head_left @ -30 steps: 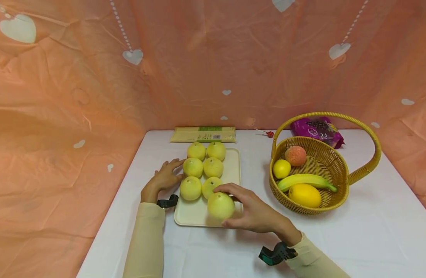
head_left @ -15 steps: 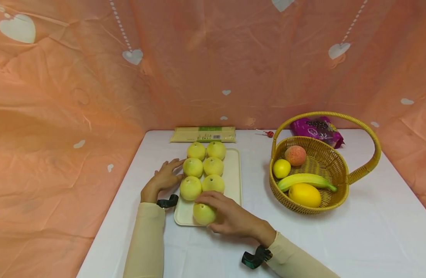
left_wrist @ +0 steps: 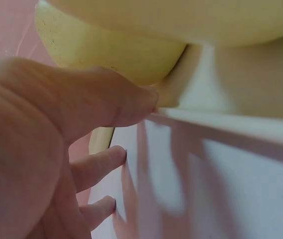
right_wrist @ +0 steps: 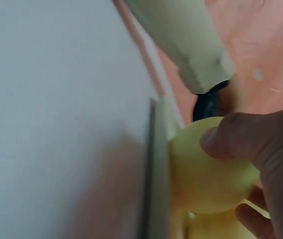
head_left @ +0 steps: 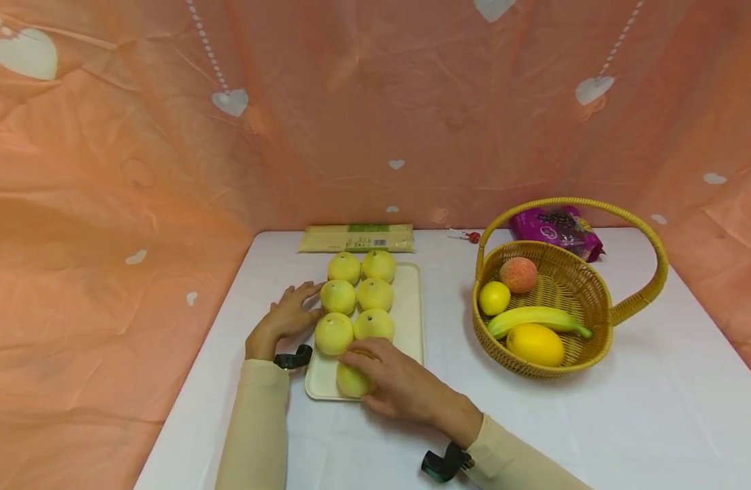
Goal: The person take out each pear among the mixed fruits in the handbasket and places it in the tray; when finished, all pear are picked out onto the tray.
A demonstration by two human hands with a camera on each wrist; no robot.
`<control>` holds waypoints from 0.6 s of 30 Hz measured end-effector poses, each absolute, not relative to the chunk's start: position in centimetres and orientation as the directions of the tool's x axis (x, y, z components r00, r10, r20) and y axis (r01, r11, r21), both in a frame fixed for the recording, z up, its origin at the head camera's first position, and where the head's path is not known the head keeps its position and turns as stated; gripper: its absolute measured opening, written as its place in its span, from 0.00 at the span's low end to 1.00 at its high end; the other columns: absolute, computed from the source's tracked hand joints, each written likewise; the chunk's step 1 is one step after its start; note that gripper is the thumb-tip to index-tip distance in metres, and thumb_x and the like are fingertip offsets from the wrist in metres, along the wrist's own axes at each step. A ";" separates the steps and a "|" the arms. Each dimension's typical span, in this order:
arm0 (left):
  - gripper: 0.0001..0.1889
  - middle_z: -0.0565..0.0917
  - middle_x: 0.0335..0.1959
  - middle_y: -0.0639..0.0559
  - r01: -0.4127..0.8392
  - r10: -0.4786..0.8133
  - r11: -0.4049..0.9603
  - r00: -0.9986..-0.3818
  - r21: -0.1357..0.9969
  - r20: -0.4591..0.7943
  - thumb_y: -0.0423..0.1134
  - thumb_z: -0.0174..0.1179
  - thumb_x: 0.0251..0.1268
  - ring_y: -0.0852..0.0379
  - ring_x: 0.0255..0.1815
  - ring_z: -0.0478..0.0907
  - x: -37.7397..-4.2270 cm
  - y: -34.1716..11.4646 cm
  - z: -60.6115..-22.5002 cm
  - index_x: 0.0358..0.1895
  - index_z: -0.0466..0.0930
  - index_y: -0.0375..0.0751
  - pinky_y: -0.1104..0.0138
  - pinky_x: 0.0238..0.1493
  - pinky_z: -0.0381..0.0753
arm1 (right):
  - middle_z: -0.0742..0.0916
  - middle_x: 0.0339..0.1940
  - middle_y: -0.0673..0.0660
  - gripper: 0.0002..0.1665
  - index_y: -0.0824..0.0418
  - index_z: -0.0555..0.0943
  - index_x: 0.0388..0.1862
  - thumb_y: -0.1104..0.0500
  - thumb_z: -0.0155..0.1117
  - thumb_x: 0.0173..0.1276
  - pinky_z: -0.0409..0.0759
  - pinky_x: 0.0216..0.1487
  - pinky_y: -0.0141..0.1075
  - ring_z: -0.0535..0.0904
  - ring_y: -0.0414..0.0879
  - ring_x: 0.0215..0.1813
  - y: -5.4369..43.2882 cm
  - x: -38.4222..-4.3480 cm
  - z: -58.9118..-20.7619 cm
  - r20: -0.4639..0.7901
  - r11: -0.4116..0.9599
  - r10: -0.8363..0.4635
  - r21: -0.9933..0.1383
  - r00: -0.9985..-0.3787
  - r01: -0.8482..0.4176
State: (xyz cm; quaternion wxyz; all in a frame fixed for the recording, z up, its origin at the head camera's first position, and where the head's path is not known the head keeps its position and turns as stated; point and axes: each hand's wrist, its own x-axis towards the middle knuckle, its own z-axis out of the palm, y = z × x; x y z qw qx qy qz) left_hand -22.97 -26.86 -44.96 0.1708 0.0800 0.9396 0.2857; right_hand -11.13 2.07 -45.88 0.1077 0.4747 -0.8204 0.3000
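Observation:
A cream tray [head_left: 411,299] carries pale yellow round pears in two columns, such as one pear [head_left: 335,333] at the left and another pear [head_left: 378,266] at the far end. My right hand [head_left: 403,386] grips a pear [head_left: 352,382] over the tray's near end, partly hiding it from above. In the right wrist view, the thumb presses on this held pear [right_wrist: 208,174], close beside the tray rim. With fingers extended, my left hand [head_left: 288,316] rests at the tray's left edge; its thumb touches the rim in the left wrist view, and other fingertips reach the white tabletop.
To the right stands a wicker basket [head_left: 481,328] with a tall handle. It holds a peach [head_left: 518,275], a lemon [head_left: 494,299], a banana [head_left: 535,317] and a mango [head_left: 536,345]. Behind are a yellow flat packet [head_left: 326,239], a lollipop [head_left: 473,237] and a purple bag [head_left: 549,231].
The right hand has brought its pear leftward and down onto the near end of the tray, still gripping it. The left hand stays at the tray's edge.

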 end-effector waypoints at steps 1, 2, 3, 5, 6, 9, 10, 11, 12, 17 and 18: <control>0.34 0.57 0.89 0.32 0.058 0.250 0.824 -0.930 0.564 -0.270 0.45 0.57 0.82 0.23 0.90 0.43 -22.8 -27.1 -44.8 0.87 0.64 0.48 0.20 0.80 0.39 | 0.81 0.72 0.60 0.43 0.57 0.78 0.74 0.62 0.84 0.59 0.80 0.76 0.46 0.77 0.53 0.75 2.3 -11.1 -45.5 0.463 0.366 -0.711 -0.400 -0.530 -0.840; 0.35 0.58 0.89 0.32 0.065 0.252 0.824 -0.932 0.563 -0.262 0.45 0.57 0.81 0.23 0.90 0.45 -22.7 -27.4 -44.5 0.87 0.64 0.47 0.21 0.81 0.42 | 0.81 0.73 0.60 0.42 0.57 0.78 0.74 0.61 0.84 0.60 0.81 0.75 0.47 0.77 0.52 0.75 2.7 -11.0 -45.1 0.469 0.363 -0.705 -0.407 -0.532 -0.838; 0.35 0.59 0.88 0.31 0.070 0.251 0.823 -0.935 0.564 -0.250 0.44 0.57 0.81 0.24 0.89 0.48 -22.5 -27.7 -44.3 0.87 0.64 0.46 0.23 0.83 0.46 | 0.81 0.73 0.60 0.42 0.57 0.78 0.74 0.61 0.83 0.61 0.82 0.74 0.47 0.77 0.53 0.75 3.4 -11.0 -44.7 0.479 0.357 -0.697 -0.414 -0.534 -0.837; 0.34 0.62 0.87 0.30 0.092 0.255 0.814 -0.943 0.573 -0.212 0.42 0.58 0.82 0.25 0.88 0.54 -22.0 -28.4 -43.6 0.87 0.63 0.43 0.28 0.84 0.53 | 0.81 0.74 0.60 0.41 0.57 0.78 0.75 0.60 0.83 0.63 0.82 0.74 0.48 0.78 0.53 0.75 5.3 -11.0 -43.6 0.496 0.358 -0.673 -0.430 -0.549 -0.829; 0.34 0.63 0.86 0.30 0.105 0.256 0.807 -0.949 0.581 -0.185 0.42 0.58 0.82 0.25 0.87 0.56 -21.8 -28.8 -43.1 0.87 0.63 0.42 0.30 0.84 0.56 | 0.81 0.74 0.59 0.41 0.57 0.78 0.75 0.59 0.82 0.64 0.82 0.74 0.46 0.79 0.52 0.75 6.5 -11.1 -42.8 0.508 0.364 -0.659 -0.430 -0.555 -0.826; 0.34 0.66 0.84 0.29 0.163 0.253 0.806 -0.964 0.569 -0.081 0.39 0.59 0.82 0.26 0.86 0.60 -20.8 -29.9 -40.8 0.86 0.64 0.38 0.33 0.84 0.60 | 0.84 0.72 0.59 0.34 0.59 0.80 0.73 0.53 0.78 0.72 0.78 0.77 0.38 0.81 0.53 0.72 11.0 -11.4 -40.0 0.581 0.386 -0.589 -0.408 -0.562 -0.827; 0.34 0.67 0.84 0.28 0.187 0.253 0.810 -0.967 0.556 -0.044 0.38 0.60 0.82 0.25 0.85 0.61 -20.4 -30.4 -39.7 0.86 0.64 0.37 0.33 0.83 0.61 | 0.85 0.71 0.60 0.32 0.61 0.82 0.72 0.50 0.76 0.75 0.75 0.79 0.34 0.81 0.52 0.71 12.7 -11.5 -38.8 0.610 0.398 -0.564 -0.390 -0.557 -0.831; 0.34 0.66 0.84 0.27 0.199 0.247 0.815 -0.969 0.545 -0.015 0.38 0.60 0.82 0.25 0.85 0.61 -20.1 -30.9 -38.4 0.86 0.63 0.37 0.32 0.83 0.61 | 0.86 0.68 0.62 0.30 0.63 0.83 0.70 0.48 0.73 0.78 0.73 0.80 0.32 0.81 0.51 0.71 14.3 -11.6 -37.3 0.648 0.412 -0.537 -0.358 -0.540 -0.838; 0.35 0.66 0.83 0.27 0.221 0.246 0.821 -0.969 0.527 0.022 0.37 0.61 0.81 0.25 0.85 0.61 -19.7 -31.4 -37.0 0.86 0.63 0.37 0.32 0.82 0.61 | 0.87 0.66 0.64 0.30 0.66 0.85 0.67 0.45 0.69 0.80 0.71 0.80 0.29 0.81 0.48 0.71 15.8 -11.6 -35.8 0.691 0.436 -0.502 -0.318 -0.521 -0.842; 0.34 0.63 0.84 0.23 0.275 0.199 0.855 -0.957 0.440 0.213 0.43 0.54 0.88 0.20 0.84 0.57 -17.8 -33.6 -29.6 0.86 0.59 0.32 0.28 0.82 0.56 | 0.89 0.54 0.78 0.46 0.78 0.87 0.55 0.31 0.64 0.79 0.71 0.79 0.29 0.82 0.40 0.73 23.0 -11.3 -28.4 0.887 0.647 -0.217 -0.182 -0.408 -0.740; 0.33 0.64 0.83 0.22 0.286 0.182 0.863 -0.945 0.416 0.272 0.44 0.51 0.89 0.19 0.83 0.58 -17.4 -33.9 -28.5 0.86 0.59 0.30 0.28 0.82 0.55 | 0.88 0.55 0.79 0.49 0.78 0.86 0.56 0.29 0.62 0.79 0.71 0.81 0.32 0.82 0.45 0.74 24.6 -11.3 -27.6 0.904 0.708 -0.155 -0.181 -0.399 -0.683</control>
